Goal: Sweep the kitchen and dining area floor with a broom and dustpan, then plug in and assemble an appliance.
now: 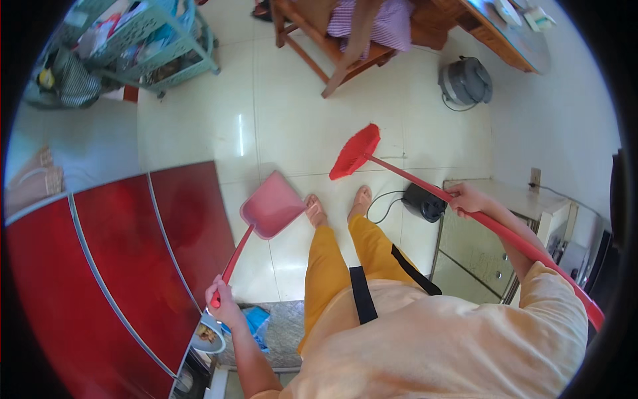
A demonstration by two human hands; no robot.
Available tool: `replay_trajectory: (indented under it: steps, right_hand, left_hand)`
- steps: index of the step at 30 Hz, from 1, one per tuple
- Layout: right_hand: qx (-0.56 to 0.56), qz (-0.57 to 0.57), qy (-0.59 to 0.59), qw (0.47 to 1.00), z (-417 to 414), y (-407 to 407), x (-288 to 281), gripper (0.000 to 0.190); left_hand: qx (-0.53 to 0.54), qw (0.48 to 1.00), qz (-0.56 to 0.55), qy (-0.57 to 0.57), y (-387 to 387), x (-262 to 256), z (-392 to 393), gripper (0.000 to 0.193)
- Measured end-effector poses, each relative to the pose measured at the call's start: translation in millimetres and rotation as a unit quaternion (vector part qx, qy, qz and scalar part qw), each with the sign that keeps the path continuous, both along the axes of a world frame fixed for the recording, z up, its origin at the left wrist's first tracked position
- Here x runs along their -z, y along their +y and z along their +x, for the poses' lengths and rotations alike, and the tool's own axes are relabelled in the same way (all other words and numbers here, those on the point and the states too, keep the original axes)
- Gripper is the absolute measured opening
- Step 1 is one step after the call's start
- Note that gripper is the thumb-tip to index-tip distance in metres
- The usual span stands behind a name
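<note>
My left hand (222, 299) is closed around the upper end of the handle of a pink-red dustpan (275, 207), whose pan is beside my foot on the left. My right hand (467, 198) grips the long red handle of a broom (355, 152). The handle runs back past my right shoulder, and the red bristle head is over the tiled floor (299, 124) in front of my feet. Small dark specks and a thin mark lie on the tiles to the right of the broom head. Whether the pan touches the floor, I cannot tell.
Red glossy cabinets (114, 269) stand at left. A black appliance (423, 202) with a cable sits near my right foot, beside a pale cabinet (468, 259). Farther off are a wooden chair (311, 35), a grey rice cooker (465, 81) and a green shelf cart (144, 45). A bowl (208, 336) stands near my left forearm.
</note>
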State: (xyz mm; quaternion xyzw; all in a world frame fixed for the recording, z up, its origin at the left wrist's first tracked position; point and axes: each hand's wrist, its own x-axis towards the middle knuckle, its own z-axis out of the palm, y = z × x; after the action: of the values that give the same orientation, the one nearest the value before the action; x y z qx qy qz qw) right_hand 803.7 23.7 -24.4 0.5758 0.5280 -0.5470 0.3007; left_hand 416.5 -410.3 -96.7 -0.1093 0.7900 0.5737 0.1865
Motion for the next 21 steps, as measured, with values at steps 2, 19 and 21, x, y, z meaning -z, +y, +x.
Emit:
replay_trajectory:
  steps: [2,19,21]
  right_hand:
    - [0.098,-0.003,0.009,0.995,28,-1,-24,0.043]
    - [0.493,0.030,0.110,0.863,205,-31,-5,0.035]
    - [0.585,0.046,0.144,0.797,226,-24,8,0.029]
  left_hand:
    - [0.072,0.997,0.000,0.017,28,3,-2,0.008]
    - [0.337,0.940,0.018,0.057,269,28,66,0.007]
    - [0.342,0.938,0.017,0.058,284,33,78,0.008]
